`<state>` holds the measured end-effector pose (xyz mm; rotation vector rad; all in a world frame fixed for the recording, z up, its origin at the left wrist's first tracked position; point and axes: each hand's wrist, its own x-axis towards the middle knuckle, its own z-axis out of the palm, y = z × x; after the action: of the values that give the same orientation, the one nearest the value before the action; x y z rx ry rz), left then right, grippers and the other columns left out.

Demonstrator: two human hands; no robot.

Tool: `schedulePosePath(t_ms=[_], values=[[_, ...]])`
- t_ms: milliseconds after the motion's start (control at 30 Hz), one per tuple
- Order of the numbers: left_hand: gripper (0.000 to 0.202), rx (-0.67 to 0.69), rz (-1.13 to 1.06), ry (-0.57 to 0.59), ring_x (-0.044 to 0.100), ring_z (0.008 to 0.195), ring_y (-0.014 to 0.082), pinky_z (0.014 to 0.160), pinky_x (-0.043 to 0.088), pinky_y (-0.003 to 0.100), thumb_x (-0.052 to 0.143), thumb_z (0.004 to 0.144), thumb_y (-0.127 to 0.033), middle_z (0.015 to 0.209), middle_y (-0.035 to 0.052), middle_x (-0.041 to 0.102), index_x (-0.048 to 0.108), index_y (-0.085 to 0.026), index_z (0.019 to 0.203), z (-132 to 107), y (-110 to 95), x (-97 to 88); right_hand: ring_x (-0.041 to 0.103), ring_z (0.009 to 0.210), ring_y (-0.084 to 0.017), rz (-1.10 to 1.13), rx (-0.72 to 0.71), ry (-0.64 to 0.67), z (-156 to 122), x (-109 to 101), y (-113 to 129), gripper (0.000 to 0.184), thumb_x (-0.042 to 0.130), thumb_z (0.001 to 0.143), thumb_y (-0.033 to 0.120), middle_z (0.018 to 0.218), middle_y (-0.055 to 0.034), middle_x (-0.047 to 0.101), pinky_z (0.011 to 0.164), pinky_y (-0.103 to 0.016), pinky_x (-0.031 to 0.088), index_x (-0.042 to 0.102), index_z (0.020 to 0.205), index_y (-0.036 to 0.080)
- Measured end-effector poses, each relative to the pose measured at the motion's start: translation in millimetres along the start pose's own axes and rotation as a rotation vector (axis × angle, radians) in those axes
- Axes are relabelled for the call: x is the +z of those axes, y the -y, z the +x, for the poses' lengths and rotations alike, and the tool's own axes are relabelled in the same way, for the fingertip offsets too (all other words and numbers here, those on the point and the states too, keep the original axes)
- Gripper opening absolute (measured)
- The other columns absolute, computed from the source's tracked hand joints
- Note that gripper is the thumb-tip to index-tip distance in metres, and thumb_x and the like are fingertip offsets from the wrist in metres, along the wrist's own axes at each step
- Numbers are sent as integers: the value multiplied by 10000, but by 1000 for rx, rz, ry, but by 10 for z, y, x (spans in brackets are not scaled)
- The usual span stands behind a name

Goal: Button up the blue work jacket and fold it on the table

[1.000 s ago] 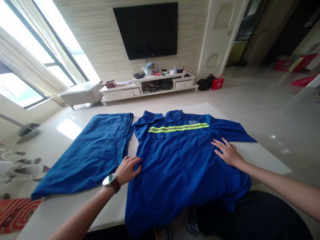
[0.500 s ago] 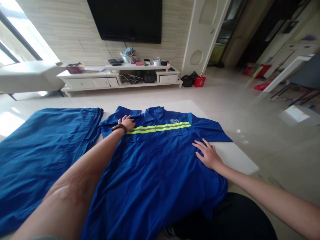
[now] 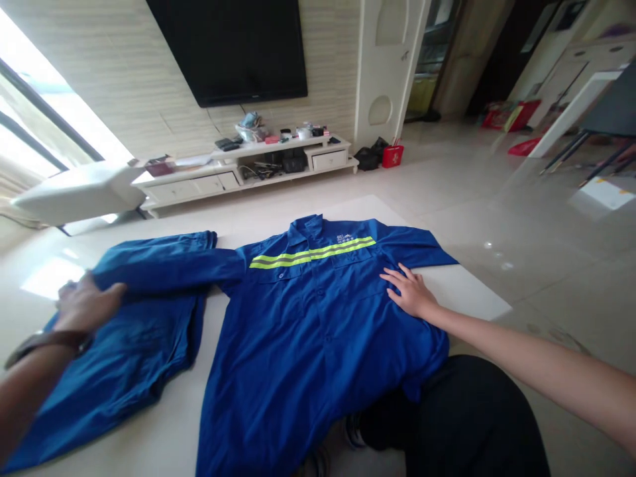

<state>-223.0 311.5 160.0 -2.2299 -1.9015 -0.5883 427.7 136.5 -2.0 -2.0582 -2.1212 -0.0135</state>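
A blue work shirt (image 3: 298,324) with a yellow-and-grey reflective band lies front up on the white table, its lower part hanging over the near edge. My right hand (image 3: 408,291) rests on the shirt's side below the right-hand sleeve, fingers spread. The left-hand sleeve (image 3: 183,270) stretches out across a folded blue garment (image 3: 124,358). At the far end of that sleeve is my left hand (image 3: 88,303), blurred, with the thumb held away from the fingers. Its fingertips are hard to make out. A dark watch is on my left wrist.
The white table (image 3: 477,291) shows beyond the shirt's right side. My dark-clad knee (image 3: 477,411) is close to its near edge. Across the floor stands a low white TV cabinet (image 3: 193,189) bearing various items, with a red bag (image 3: 392,156) beside it.
My left hand has moved from the shirt's chest to the far left. The left-hand sleeve, bunched before, now lies extended over the folded garment. My right hand stays put; the view has tilted.
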Motion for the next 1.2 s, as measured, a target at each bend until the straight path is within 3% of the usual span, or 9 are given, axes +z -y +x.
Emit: schedulePosePath(t_ms=[67,167,267,333,567,867,1033,1133,1200], values=[[776,43,-126,115,442,1414,382,1171,376,613,342,837,-722,1444,32,574,459,-302,1478,-556,-170,249,265,1492,-376,-12,1,5,1,9,-3,497,407,976,404,1583,21,432,1049,-620,392,511,1459,356],[632,299,-239,424,398,1466,291,1202,380,477,364,948,-613,1608,19,401,478,-307,1489,-1434,-756,665,241,1504,-372,-33,7,29,1,16,-2,514,386,979,408,1599,21,408,1062,-624,377,487,1480,357],[562,396,-137,518,216,1543,341,1216,286,606,364,1001,-517,1650,-16,325,395,-381,1545,-2032,-1261,954,220,1513,-365,-51,11,56,-3,17,2,524,354,989,414,1615,27,379,1076,-624,364,461,1499,357],[556,410,-87,510,156,1555,353,1213,238,653,356,1018,-473,1662,-27,289,325,-405,1569,-2161,-1376,1058,212,1517,-360,-55,12,66,-2,14,0,528,346,993,417,1621,30,368,1082,-627,357,444,1509,363],[576,432,-25,476,172,1556,325,1224,232,598,388,1012,-462,1662,-30,281,283,-413,1577,-1708,-1119,1173,211,1518,-348,-4,-30,95,221,14,-84,522,345,1007,467,1626,3,363,1089,-641,323,424,1516,382],[570,386,28,488,166,1556,319,1221,206,576,314,1023,-472,1672,-17,272,296,-377,1585,-1040,-1149,1428,225,1494,-380,42,-54,52,1087,227,-171,509,366,1010,441,1613,-21,386,1090,-662,277,471,1496,333],[579,382,47,510,146,1557,324,1222,195,575,289,1025,-473,1682,-12,245,287,-353,1592,-862,-1107,1531,176,1497,-400,55,-72,80,1425,294,-236,535,335,1016,443,1641,-17,331,1102,-689,239,425,1529,322],[587,376,44,529,141,1555,336,1218,204,589,305,1018,-421,1682,10,245,290,-319,1595,-818,-1137,1523,161,1495,-436,-26,-24,160,1548,130,-87,546,375,997,418,1617,-34,376,1090,-736,202,434,1527,301],[589,363,35,561,154,1546,368,1199,238,612,364,987,-366,1675,28,266,355,-298,1572,-797,-1255,1410,186,1483,-461,-110,-4,172,1497,-92,238,522,465,947,366,1551,-67,471,1098,-732,195,538,1454,260]])
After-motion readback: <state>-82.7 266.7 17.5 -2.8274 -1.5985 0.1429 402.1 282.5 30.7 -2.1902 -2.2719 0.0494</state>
